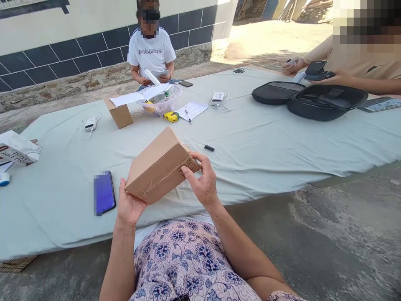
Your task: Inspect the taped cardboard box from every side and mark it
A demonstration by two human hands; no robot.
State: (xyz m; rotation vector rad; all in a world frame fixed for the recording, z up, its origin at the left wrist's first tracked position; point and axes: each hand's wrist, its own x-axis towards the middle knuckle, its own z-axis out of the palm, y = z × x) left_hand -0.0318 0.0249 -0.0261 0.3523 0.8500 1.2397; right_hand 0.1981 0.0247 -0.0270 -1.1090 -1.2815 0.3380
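Observation:
A brown cardboard box [161,167] is held tilted above the near edge of the table. My left hand [130,205] supports its lower left corner from below, thumb up along the side and the other fingers hidden beneath. At the right end, my right hand [202,177] grips the box between thumb and fingers. Dark scribbled lines and a rough seam mark the side facing me. On the cloth left of the box lies a phone [105,193] with a lit blue-purple screen. A small black object [209,148] rests beyond my right hand.
A pale green cloth [238,167] covers the table. Farther back are a plastic basket [161,104], a yellow tape measure [171,116], a paper with a pen [192,109] and an opened black case [327,102]. One person [152,52] sits opposite; another [360,62] handles a device at right.

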